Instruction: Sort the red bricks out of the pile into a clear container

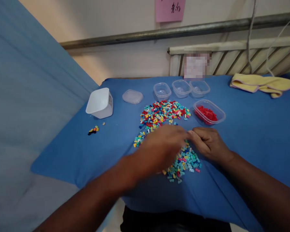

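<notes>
my left hand point(163, 146), blurred, hovers over the pile of small coloured bricks point(164, 117) on the blue cloth point(244, 129); i cannot tell whether it grips anything. my right hand point(207, 143) rests curled shut at the pile's right edge, its fingertips meeting the left hand's. just right of the pile sits a clear tub of red bricks point(209, 112); three empty clear tubs point(181, 88) stand behind the pile, a white box point(100, 103) well to its left.

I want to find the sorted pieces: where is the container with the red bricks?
The container with red bricks sits right of the mixed brick pile, just beyond the right hand.
</notes>
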Demonstrator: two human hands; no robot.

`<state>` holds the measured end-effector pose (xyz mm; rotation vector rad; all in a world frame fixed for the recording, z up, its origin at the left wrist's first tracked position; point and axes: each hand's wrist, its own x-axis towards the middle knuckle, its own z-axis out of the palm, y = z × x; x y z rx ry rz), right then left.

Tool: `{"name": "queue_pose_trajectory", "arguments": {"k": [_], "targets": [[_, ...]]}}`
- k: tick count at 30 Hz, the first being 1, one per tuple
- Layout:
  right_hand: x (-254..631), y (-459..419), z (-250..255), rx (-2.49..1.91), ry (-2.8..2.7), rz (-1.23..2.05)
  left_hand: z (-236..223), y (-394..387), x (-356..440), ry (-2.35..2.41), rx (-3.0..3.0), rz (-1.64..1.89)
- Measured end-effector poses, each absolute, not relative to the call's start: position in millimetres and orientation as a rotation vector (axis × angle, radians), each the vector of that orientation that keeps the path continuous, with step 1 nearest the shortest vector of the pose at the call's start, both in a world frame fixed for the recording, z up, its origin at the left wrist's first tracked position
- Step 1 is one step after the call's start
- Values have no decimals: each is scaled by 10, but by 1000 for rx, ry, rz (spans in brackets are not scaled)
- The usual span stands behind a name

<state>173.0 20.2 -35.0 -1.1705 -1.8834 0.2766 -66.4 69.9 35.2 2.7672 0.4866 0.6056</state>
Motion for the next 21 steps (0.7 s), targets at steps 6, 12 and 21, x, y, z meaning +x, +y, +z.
{"name": "queue_pose_trajectory", "arguments": {"k": [6, 12, 21], "targets": [[1697, 248, -360, -1155, -1916, 252, 312, 1677, -1159, 1417, 2600, -78], [1708, 258, -368, -1179, -1891, 321, 327, 1840, -918, 1315, 2592, -148], [1703, 281, -404, -1228, -1903, 389, 269, 1933, -379, 1058, 2731, -108]]}}
